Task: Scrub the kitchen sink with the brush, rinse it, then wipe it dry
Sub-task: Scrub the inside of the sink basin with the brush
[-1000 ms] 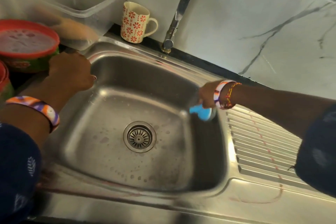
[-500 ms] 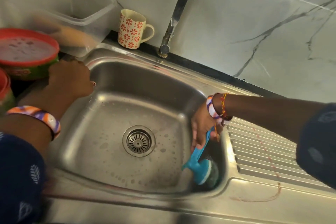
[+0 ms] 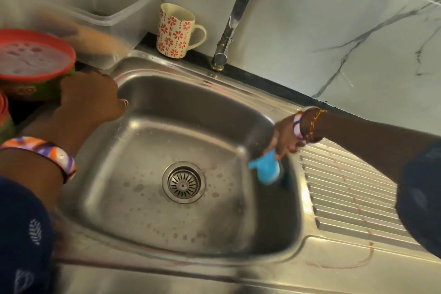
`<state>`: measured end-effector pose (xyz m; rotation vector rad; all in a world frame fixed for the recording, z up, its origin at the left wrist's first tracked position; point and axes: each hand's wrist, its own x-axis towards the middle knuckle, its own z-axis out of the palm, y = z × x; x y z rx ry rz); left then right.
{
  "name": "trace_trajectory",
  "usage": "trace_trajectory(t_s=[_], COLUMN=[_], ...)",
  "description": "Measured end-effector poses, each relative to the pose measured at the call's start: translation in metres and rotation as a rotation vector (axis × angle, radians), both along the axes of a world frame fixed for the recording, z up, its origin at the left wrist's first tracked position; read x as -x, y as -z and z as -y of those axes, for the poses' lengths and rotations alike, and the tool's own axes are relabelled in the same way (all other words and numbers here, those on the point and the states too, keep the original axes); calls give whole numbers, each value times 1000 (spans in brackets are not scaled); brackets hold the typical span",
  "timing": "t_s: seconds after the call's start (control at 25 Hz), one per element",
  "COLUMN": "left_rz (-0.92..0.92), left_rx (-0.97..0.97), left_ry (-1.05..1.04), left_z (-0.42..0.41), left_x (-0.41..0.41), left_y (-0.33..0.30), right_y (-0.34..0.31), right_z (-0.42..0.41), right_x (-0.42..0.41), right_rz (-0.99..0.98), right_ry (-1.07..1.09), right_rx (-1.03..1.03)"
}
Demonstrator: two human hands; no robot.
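The steel sink fills the middle of the view, its floor speckled with soap spots around the round drain. My right hand grips the handle of a blue brush, whose head is pressed against the basin's right inner wall, near the top. My left hand rests on the sink's left rim, fingers curled over the edge, holding nothing. The tap stands at the back with no water running.
A flowered mug stands on the back ledge left of the tap. A clear plastic tub and a red-lidded green container sit at the back left. The ribbed drainboard lies to the right.
My right hand pushed the brush down to the bottom of the right wall, then drew it back up near the rim. My left hand has stayed on the left rim.
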<state>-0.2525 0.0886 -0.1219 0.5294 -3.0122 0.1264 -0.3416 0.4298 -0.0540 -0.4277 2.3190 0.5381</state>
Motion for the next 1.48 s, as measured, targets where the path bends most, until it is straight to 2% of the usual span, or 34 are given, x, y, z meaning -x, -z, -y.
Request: trace_trajectory(t_s=[0.04, 0.12, 0.2, 0.28, 0.32, 0.36, 0.48, 0.52, 0.6, 0.64, 0.76, 0.84, 0.88, 0.92, 1.0, 1.08, 1.12, 1.2, 1.24, 1.28, 1.32, 1.36, 1.44, 1.48], left_rz=[-7, -23, -29, -37, -40, -38, -47, -49, -48, -49, -48, -34, -31, -27, -20, -14, -13, -5, -2, 1, 4, 5, 6, 9], left_rx=[4, 11, 5, -16, -25, -31, -47, -51, -46, -41, -18, 6, 15, 19, 20, 27, 33, 35, 32, 32, 39, 47, 48, 40], left_ry=[-3, -6, 2, 11, 11, 11, 17, 10, 10, 12, 5, 1, -3, -6, -3, -2, -8, -10, -6, -7, -10, -11, -27, -39], left_z=[0, 0, 1, 3, 5, 6, 4, 4, 4, 5, 5, 2, 1, 1, 3, 3, 3, 0, -1, 0, 0, 0, -1, -4], left_x=[0, 1, 1, 1, 1, 2, 2, 2, 1, 1, 3, 4, 4, 4, 4, 4, 4, 4, 4, 4, 4, 3, 3, 2], left_y=[0, 1, 3, 4, 5, 6, 4, 4, 6, 6, 7, 6, 6, 6, 8, 9, 8, 7, 6, 6, 6, 6, 5, 5], right_y=[0, 11, 46, 64, 54, 45, 18, 17, 39, 43, 39, 38, 41, 46, 67, 74, 59, 50, 55, 63, 85, 122, 169, 166], right_z=[4, 3, -18, -31, -19, -8, 28, 33, 21, 15, 12, 13, 17, 15, 3, -8, 6, 20, 21, 13, -11, -40, -75, -66], right_x=[5, 13, 18, 22, 21, 23, 4, -6, -16, -21, -11, 0, 2, -2, -14, -20, -23, -13, -5, 4, 16, 32, 42, 39], right_rz=[-94, -224, -113, -97, -110, -115, -404, -379, -50, 38, -34, -332, -418, -320, -4, 91, 58, -188, -302, -327, -221, -92, -99, -103], right_ry=[1, -185, -155, -131, -48, -75, -129, -167, -273, -199, 43, -48, -83, -115, -72, -23, 8, -171, -182, -226, -175, -124, -190, -169], right_rx=[28, 42, -123, -179, -150, -137, 49, 25, -170, -226, -97, 51, 77, 56, -81, -207, -209, -35, 19, 31, 72, -13, -47, -41])
